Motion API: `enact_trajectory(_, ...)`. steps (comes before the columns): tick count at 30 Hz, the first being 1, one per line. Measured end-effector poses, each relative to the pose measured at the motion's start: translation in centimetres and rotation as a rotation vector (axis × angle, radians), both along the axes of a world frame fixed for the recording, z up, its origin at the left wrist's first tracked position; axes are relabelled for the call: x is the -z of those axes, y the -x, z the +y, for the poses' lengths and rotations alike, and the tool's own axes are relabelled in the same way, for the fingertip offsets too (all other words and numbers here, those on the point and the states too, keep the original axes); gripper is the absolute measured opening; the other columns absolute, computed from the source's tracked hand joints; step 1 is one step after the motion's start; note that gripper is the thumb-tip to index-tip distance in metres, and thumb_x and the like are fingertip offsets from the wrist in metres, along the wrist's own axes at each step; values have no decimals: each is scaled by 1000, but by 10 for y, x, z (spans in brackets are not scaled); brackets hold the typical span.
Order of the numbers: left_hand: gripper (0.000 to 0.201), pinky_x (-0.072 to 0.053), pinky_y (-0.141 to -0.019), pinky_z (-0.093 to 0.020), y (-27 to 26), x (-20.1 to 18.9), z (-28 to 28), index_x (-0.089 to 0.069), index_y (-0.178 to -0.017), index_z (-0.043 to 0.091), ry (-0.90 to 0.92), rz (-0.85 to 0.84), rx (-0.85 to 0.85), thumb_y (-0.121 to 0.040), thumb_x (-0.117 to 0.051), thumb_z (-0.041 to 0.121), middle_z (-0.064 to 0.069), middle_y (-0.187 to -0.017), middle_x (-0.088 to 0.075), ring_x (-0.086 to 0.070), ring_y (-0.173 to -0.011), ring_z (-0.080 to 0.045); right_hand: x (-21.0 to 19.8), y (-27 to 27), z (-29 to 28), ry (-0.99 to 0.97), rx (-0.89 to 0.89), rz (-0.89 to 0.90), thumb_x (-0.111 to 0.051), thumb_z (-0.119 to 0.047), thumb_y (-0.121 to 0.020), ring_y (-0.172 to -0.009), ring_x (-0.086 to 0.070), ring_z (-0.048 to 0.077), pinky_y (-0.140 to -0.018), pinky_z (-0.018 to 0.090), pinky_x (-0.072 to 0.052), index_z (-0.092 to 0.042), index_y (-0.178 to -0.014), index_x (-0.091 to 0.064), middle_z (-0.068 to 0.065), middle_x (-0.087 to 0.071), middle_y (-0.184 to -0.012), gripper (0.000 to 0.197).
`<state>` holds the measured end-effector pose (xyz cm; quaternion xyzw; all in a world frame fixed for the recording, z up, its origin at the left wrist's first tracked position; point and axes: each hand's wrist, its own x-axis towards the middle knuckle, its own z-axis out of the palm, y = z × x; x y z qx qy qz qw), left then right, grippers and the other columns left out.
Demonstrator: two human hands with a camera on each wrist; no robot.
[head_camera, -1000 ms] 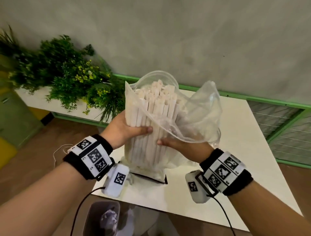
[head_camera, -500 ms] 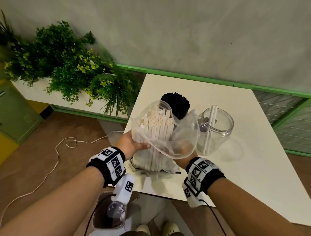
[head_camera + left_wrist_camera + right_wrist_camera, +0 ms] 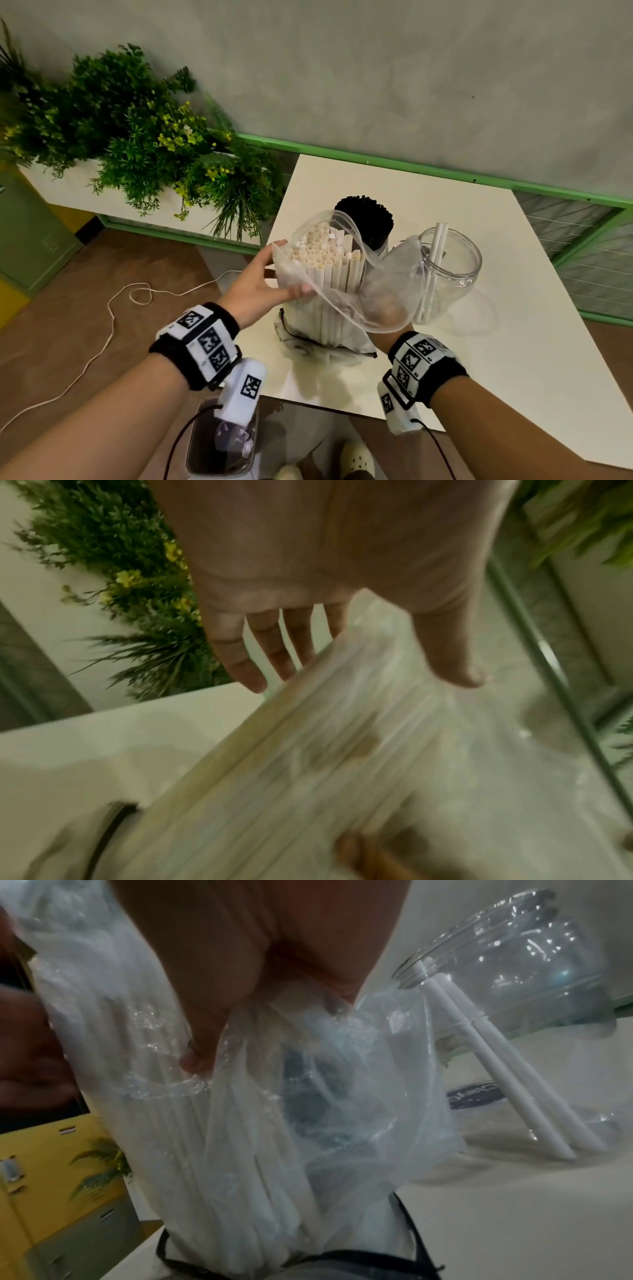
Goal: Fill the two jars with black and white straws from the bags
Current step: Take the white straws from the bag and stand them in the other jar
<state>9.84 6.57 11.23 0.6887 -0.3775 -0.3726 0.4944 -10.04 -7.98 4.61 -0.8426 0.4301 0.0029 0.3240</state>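
Only one printed label shows: a dark blue oval sticker [image 3: 474,1096] low on the wall of the clear jar [image 3: 548,961], which stands on the table toward its right edge. The right wrist view sees its white lettering from behind through the plastic, mirrored and blurred, so it cannot be read for certain. Each wristband, left [image 3: 202,342] and right [image 3: 421,366], carries three square black-and-white coded markers, patterns and not words. One more such marker sits on each white wrist camera, left [image 3: 245,387] and right [image 3: 390,404]. A small plate on the green cabinet [image 3: 30,233] is too small to read.
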Motion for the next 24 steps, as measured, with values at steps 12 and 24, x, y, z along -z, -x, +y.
enact_trajectory(12,41,-54,-65,-24,-1,-28,-7,-58,-112,21,13,329,-175,-86,-46,-8,-5,-111,-64,-64,-93,-19,-35,-4,13,-278,84,-562,-80,-17,-76,-81,-65,14,-74,27,-54,-13,-89,-66,5,-68,-85,20)
enact_trajectory(24,17,-47,-75,-32,-2,-12,-17,-62,-105,19,9,404,-306,-90,-54,13,-5,-98,-67,-62,-86,-21,-20,-9,12,-266,52,-486,-58,-6,-93,-78,-52,-8,-75,1,-41,-51,-89,-42,-25,-49,-88,47)
